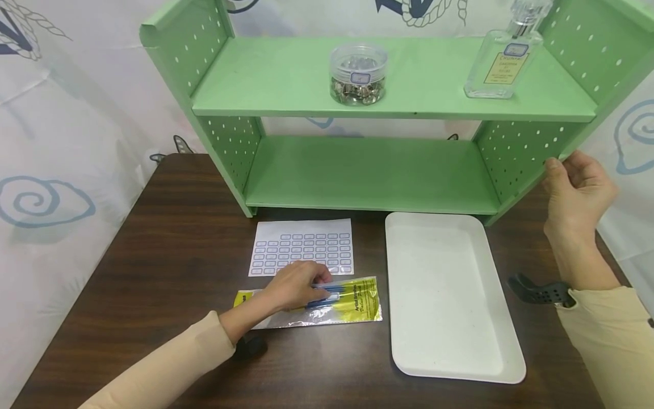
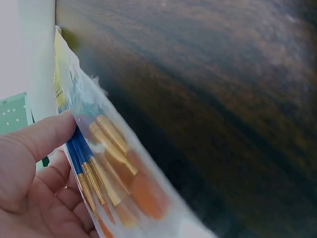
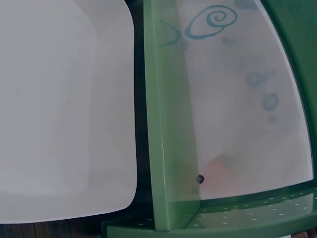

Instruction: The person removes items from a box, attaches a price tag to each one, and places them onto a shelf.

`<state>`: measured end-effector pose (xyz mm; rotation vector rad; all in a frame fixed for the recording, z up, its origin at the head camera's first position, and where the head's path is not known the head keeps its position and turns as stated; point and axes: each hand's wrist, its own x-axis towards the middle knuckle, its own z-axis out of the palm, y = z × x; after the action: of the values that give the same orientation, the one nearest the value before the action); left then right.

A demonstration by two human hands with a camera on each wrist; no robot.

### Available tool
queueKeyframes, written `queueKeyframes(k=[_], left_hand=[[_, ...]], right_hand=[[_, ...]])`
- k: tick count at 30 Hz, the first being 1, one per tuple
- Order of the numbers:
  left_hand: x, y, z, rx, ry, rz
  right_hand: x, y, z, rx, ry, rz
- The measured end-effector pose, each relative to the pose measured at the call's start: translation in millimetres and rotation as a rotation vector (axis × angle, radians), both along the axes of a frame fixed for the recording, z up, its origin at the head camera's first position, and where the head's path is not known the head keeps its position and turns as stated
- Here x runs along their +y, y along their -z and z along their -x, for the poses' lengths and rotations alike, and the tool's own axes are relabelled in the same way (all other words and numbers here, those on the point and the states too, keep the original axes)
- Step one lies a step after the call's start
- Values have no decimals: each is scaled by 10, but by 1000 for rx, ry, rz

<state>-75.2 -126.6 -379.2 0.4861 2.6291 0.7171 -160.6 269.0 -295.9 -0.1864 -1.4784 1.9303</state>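
Observation:
My left hand (image 1: 301, 284) pinches a clear packet of paintbrushes (image 1: 365, 301) over the table, thumb on one face and fingers behind it. In the left wrist view the thumb (image 2: 52, 134) presses the plastic, and blue handles, gold ferrules and orange bristles of the paintbrushes (image 2: 106, 173) show through. A small blue-bordered label (image 1: 333, 296) is on the packet by the fingertips. At the right, my right hand (image 1: 582, 187) holds the front edge of the side panel of the green shelf (image 1: 373, 170), fingers curled; in the right wrist view only a bit of fingers shows at the corner.
A sheet of stickers (image 1: 301, 227) lies just behind the packet. To its right is a white tray (image 1: 449, 295) in front of the shelf. On the upper shelf stand a clear jar (image 1: 359, 94) of small metal pieces and a glass perfume bottle (image 1: 480, 68), both labelled.

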Motion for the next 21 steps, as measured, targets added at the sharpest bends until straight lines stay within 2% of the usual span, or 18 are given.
queueKeyframes(k=[5, 11, 18, 21], left_hand=[[-13, -12, 0, -8, 13, -23], [-57, -82, 18, -48, 44, -86], [-115, -170, 89, -188, 20, -169], [-144, -184, 127, -226, 13, -181]], right_hand=[[4, -2, -1, -7, 5, 1], [8, -3, -7, 9, 0, 2], [2, 5, 2, 9, 1, -2], [1, 6, 0, 5, 5, -13]])
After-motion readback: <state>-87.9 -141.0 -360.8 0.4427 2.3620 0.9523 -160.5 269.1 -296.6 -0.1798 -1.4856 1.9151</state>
